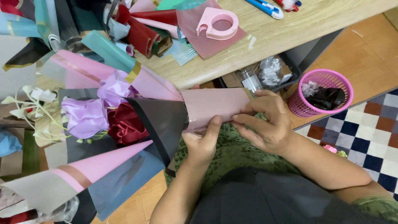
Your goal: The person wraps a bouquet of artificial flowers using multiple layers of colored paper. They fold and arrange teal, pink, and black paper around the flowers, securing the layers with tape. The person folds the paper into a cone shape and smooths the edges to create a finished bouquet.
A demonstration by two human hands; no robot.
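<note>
pink paper handle (215, 108) of the bouquet (120, 120) lies crosswise, blooms leftward. left hand (203, 143) fingers pinch it from below; right hand (267, 124) fingers press flat on its right end.

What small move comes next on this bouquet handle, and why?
Probably tape the pink wrap's loose end. The right hand pinches the paper edge on the bouquet handle while the left hand grips below; nothing visibly fastens the wrap, and a pink tape dispenser sits on the wooden table.
</note>
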